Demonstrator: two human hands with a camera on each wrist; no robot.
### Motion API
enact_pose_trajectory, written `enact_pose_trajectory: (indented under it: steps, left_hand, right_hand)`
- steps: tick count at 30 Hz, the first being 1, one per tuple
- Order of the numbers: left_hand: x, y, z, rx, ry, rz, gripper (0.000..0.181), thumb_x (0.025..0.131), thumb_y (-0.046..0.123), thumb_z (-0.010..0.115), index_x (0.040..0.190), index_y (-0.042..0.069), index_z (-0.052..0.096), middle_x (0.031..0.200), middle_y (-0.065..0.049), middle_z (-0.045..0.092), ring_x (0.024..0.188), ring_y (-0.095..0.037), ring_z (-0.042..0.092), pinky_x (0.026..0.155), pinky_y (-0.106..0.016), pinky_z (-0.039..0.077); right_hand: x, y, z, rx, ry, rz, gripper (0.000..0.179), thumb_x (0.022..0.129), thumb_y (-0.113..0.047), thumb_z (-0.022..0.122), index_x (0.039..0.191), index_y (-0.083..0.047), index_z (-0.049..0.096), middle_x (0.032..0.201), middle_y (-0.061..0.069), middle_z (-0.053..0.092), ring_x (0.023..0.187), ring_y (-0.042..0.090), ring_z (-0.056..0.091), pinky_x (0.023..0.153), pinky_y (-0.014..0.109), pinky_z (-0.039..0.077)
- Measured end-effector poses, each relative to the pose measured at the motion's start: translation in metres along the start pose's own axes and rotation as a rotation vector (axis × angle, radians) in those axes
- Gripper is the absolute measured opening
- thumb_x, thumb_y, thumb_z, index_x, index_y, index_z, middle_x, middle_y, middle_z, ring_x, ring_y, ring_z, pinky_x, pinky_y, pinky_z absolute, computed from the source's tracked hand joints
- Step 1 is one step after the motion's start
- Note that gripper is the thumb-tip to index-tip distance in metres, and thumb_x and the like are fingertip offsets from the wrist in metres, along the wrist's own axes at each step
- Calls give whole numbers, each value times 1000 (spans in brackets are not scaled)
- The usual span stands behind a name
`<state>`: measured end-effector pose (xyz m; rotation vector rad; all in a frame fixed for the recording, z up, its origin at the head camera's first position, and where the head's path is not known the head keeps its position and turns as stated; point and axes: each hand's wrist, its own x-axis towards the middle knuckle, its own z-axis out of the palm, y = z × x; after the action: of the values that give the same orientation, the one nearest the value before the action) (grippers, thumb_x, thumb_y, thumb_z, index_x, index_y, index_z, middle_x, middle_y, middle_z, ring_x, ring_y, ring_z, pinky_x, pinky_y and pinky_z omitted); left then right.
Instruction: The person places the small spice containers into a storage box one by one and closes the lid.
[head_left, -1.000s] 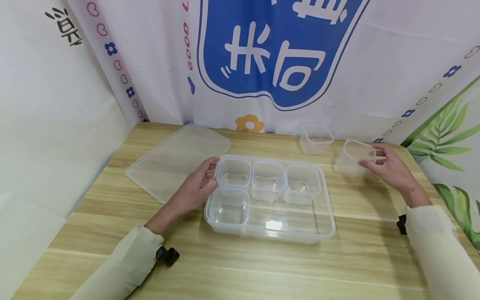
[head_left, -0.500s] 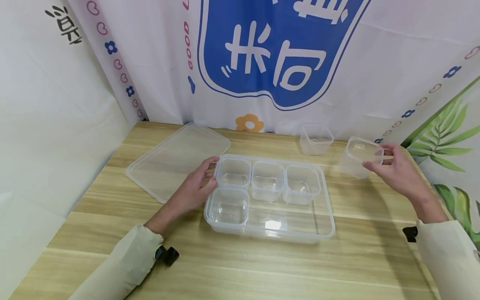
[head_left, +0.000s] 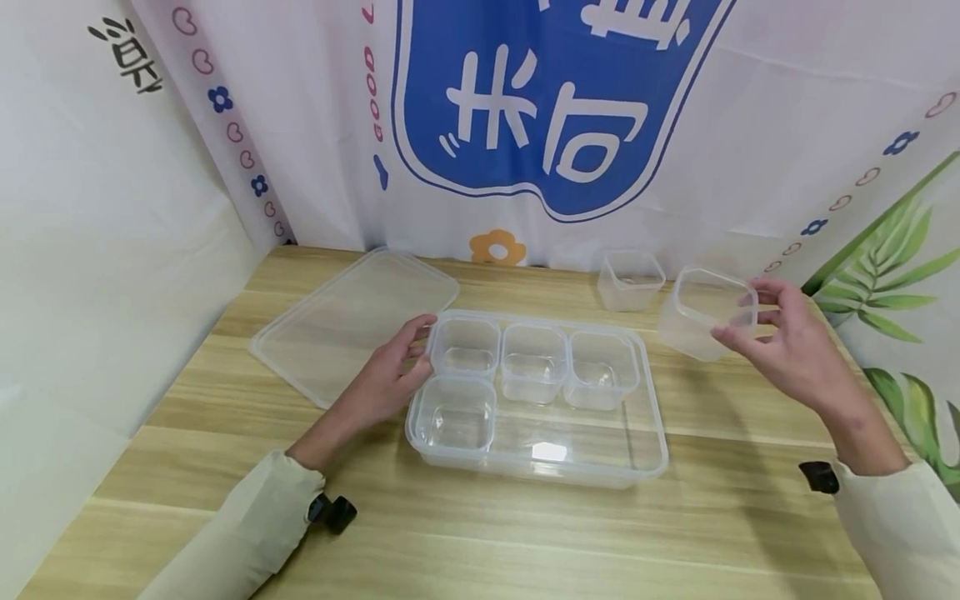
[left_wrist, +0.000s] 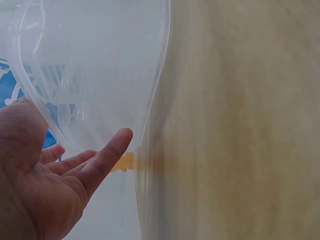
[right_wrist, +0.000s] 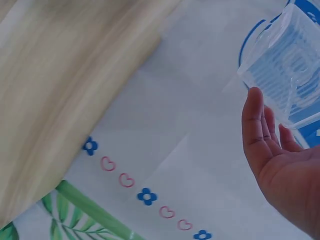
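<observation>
A clear plastic storage box (head_left: 570,467) stands on the table, with small clear containers inside along its back and left sides. My left hand (head_left: 386,371) rests against the box's left side near the back corner. In the left wrist view its fingers (left_wrist: 107,155) are mostly straight, touching the box wall (left_wrist: 110,65). My right hand (head_left: 798,346) grips another small clear container (head_left: 705,317) by its right side, thumb in front, tilted and above the table. The right wrist view shows that small container (right_wrist: 287,75) at the fingertips.
One more small clear container (head_left: 630,283) stands at the table's back edge, by the printed curtain (head_left: 750,167). A flat translucent lid (head_left: 337,325) lies left of the box. The wooden table (head_left: 487,550) extends in front.
My right hand has lifted the small container, first shifting right, then back left toward the box. The left hand and the box have stayed in place.
</observation>
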<state>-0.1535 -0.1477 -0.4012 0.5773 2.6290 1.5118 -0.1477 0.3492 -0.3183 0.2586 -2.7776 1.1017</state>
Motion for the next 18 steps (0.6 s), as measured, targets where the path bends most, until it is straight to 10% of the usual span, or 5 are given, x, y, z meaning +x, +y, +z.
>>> enact_pose_trajectory:
  steps: [4,18]
  left_hand:
    - [0,0,0,1,-1,0,60,102,9,49,159,9,31,153,-21,45,130,-38,55,95,-52,54]
    - [0,-3,1,-3,5,15,60,102,8,49,159,9,31,152,-21,46,130,-38,56,95,-51,55]
  right_hand:
    - [-7,-16,7,40,-7,-75,78,95,-12,74,153,3,24,135,22,44,98,3,55,69,11,50]
    - [-22,-67,46,74,-63,-280,84,83,-2,83,153,-3,37,127,15,53,105,17,56,80,16,49]
